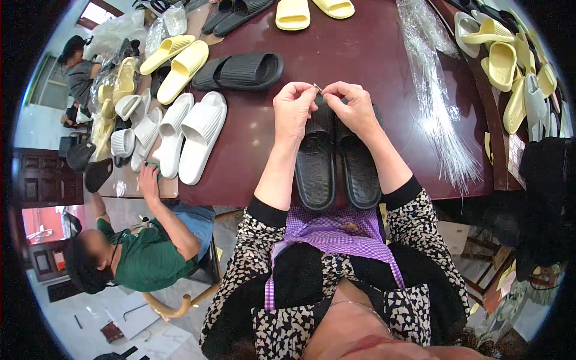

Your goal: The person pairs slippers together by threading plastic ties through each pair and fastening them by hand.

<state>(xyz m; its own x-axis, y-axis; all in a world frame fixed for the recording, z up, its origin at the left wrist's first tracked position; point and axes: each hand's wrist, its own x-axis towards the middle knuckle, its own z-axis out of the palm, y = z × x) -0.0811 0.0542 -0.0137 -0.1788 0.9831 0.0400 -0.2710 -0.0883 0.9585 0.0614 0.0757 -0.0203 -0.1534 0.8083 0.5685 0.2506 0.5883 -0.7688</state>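
Note:
A pair of black slide sandals lies on the dark red table in front of me, the left slide [316, 174] beside the right slide [362, 174], heels toward my body. Above their toe ends, my left hand [292, 111] and my right hand [354, 110] come close together. Both are closed in a pinch, thumbs against fingers. A small, thin bit shows between the fingertips, too small to name. My hands partly hide the straps and toes of the pair.
A bundle of clear plastic strands [441, 120] lies to the right. White slides [203, 138], yellow slides [183, 72] and a black pair [251, 71] are at left. A pile of slides [503, 63] fills the far right. A co-worker in green [153, 258] sits at left, reaching to the table.

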